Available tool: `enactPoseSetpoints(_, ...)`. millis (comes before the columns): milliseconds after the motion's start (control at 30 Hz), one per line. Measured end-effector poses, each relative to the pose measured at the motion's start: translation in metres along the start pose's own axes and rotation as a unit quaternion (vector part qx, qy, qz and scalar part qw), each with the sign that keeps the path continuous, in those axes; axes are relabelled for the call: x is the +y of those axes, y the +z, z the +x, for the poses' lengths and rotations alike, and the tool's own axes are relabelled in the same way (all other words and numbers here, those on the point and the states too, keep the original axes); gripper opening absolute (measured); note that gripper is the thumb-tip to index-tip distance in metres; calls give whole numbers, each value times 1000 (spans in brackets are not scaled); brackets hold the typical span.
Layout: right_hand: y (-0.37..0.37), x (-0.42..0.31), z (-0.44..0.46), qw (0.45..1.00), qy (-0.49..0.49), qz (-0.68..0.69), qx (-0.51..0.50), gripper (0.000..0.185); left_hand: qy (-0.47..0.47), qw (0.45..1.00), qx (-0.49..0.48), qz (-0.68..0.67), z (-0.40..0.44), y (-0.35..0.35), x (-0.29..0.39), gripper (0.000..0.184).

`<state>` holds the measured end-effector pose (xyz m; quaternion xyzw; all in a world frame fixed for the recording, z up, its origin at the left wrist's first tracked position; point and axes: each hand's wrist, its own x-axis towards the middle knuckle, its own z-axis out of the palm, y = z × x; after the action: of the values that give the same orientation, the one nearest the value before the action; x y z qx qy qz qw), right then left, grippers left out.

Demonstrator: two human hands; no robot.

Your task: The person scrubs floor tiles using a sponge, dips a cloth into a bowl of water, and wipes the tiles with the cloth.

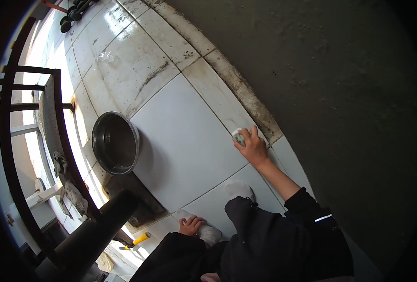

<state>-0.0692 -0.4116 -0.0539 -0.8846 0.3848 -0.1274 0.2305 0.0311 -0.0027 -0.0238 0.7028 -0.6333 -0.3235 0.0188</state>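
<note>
My right hand (252, 146) is closed over a small white and grey-green sponge (239, 137), pressing it on the pale floor tiles (185, 136) close to a grout line. The fingers cover part of the sponge. Lower down, my left hand (191, 226) rests on my white-socked foot (209, 233), fingers loosely bent, with no object visible in it. My other socked foot (239, 189) stands on the tiles between the two hands. To the left sits a round metal bowl (116, 143); its inside is in shadow, so I cannot tell its contents.
A rough tile edge (246, 91) borders a dark grey floor (349, 94) on the right. At left stand a dark metal frame (60, 122) and a thick dark post (100, 230). A yellow-handled tool (140, 238) lies beside the post. Stained tiles (119, 61) extend farther off.
</note>
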Motion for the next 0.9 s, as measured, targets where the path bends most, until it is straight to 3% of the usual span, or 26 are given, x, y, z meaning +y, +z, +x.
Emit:
enactPoseSetpoints(133,32,-28,95,1000,6,-15,20,43,7,1000,-2,0,2,-3,0,56)
enactPoseSetpoints(233,30,-36,125,998,48,-28,-36,44,11,1000,3,5,1,3,-2,51)
enactPoseSetpoints(400,-2,-14,56,995,70,-14,-74,42,4,1000,2,14,-2,6,-2,41)
enactPoseSetpoints(533,-20,12,-40,998,54,10,-36,38,-4,1000,10,5,-2,-1,3,45)
enactPoseSetpoints(633,-13,13,-47,999,46,19,-3,38,-12,1000,-13,-13,0,-10,4,53)
enactPoseSetpoints(800,27,-14,74,999,8,2,33,39,-7,999,-25,-20,1,-9,2,61)
enactPoseSetpoints(900,43,-40,160,999,29,-43,-5,44,0,999,-28,-22,0,-3,-2,61)
